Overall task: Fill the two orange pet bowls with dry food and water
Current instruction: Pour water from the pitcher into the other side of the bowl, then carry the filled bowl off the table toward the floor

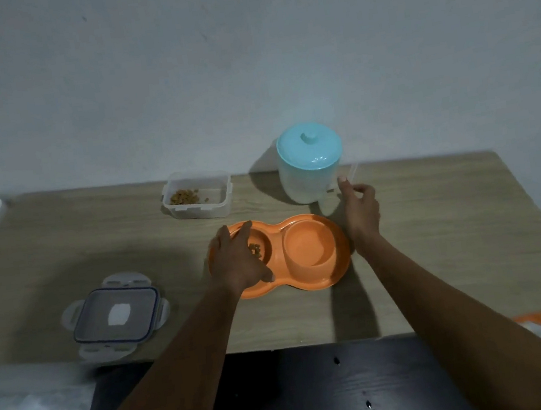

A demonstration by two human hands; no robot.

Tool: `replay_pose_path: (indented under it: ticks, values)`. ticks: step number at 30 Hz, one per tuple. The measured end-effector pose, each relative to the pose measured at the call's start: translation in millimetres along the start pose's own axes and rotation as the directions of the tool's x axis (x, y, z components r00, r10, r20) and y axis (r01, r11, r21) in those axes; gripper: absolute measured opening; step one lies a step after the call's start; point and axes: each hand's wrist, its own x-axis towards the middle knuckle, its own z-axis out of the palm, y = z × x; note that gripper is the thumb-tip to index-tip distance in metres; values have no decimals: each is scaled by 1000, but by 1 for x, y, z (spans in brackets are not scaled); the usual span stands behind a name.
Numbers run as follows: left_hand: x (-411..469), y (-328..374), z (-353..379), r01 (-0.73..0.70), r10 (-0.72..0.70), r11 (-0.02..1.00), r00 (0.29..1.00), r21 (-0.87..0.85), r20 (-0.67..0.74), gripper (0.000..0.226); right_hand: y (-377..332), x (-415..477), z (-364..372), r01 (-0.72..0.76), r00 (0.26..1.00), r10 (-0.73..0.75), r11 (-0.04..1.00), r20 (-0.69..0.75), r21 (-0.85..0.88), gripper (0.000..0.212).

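While my left hand [238, 260] hangs over the left bowl [261, 249], fingers loose and pointing down with nothing pinched that I can see, my right hand [361, 215] reaches for the handle [351, 175] of the water jug [310, 168]. Its fingers are spread a little and bent, and the thumb tip looks to be touching the handle, but the hand has not closed on it yet. The orange double bowl [313, 281] sits in the middle of the wooden table [438, 234], near me. A few bits of dry food [255, 250] lie in the left bowl, and the right bowl [308, 242] looks dry. At the far side stands the clear food box [197, 193] with some bits left in it, and its lid [116, 316] lies flat at the near left. The jug stands far and right, just behind the bowls, with its blue lid [309, 146] on. I think the water step comes now. To do it well, I would wrap my fingers all the way around the handle, lift the jug straight up, and check whether the lid has to come off. Then I would tip it slowly over the right bowl and keep my left hand on the orange rim so it does not slide.
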Motion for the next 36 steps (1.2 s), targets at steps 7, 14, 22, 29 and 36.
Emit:
replay_pose_path:
  ticks: [7,14,22,29,36]
  values:
    - [-16,-37,3,31,-159,902,950,-430,-267,61,68,-61,-9,48,998,-37,977,58,-206,68]
    - [-41,-43,-15,88,-208,880,955,-467,-213,36,59,-82,-10,-76,996,84,984,42,-160,35]
    - [-40,-58,-21,111,-201,808,975,-578,-93,61,58,-91,-11,-159,986,164,979,31,-129,44]
    - [-45,-67,-22,98,-192,719,979,-688,-61,60,62,-105,-17,-158,987,159,987,24,-41,45]
    - [-56,-56,-24,27,-188,678,972,-735,-138,50,58,-116,-33,-138,990,140,989,-22,61,54]
